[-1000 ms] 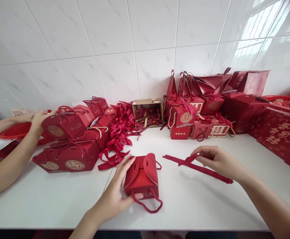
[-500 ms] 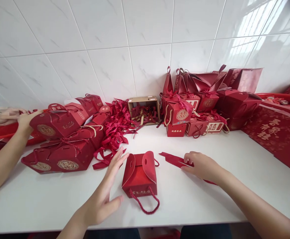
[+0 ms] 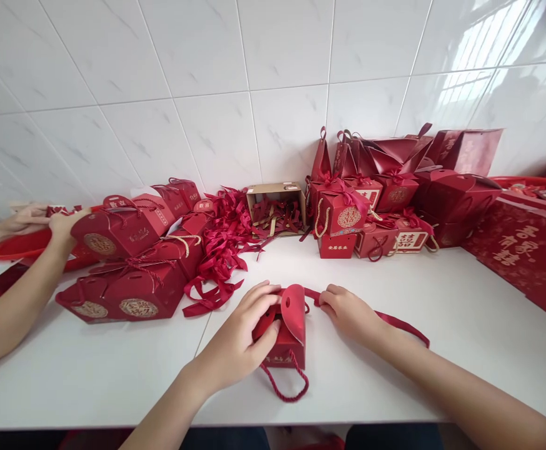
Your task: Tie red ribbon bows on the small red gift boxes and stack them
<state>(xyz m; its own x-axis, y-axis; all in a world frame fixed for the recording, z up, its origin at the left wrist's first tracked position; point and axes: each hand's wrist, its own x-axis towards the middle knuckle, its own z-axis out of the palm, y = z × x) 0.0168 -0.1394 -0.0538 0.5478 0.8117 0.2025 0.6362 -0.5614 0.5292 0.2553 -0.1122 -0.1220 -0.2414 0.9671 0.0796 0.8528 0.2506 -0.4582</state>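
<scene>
A small red gift box (image 3: pixel 293 315) stands on the white table in front of me, its rounded top flaps tilted up and a twisted cord handle (image 3: pixel 282 397) hanging from its front. My left hand (image 3: pixel 238 337) is on its left side, fingers and thumb closed about the left flap, which is mostly hidden. Just right of the box, my right hand (image 3: pixel 348 312) pinches a dark red ribbon (image 3: pixel 407 326). One stretch of that ribbon runs from my fingers to behind the box; the other trails rightward under my wrist onto the table.
Loose red ribbons (image 3: pixel 226 237) lie in a heap beside a cardboard box (image 3: pixel 277 189) of ribbon pieces. Red gift boxes (image 3: pixel 132 290) are stacked at left and more (image 3: pixel 341 215) at right, near a large red panel (image 3: pixel 526 250). Another person's hands (image 3: pixel 62 225) work above a red basin (image 3: pixel 20 245).
My left hand has moved right from beside the gift box onto its left flap. My right hand has brought the ribbon leftward to the back of the box.
</scene>
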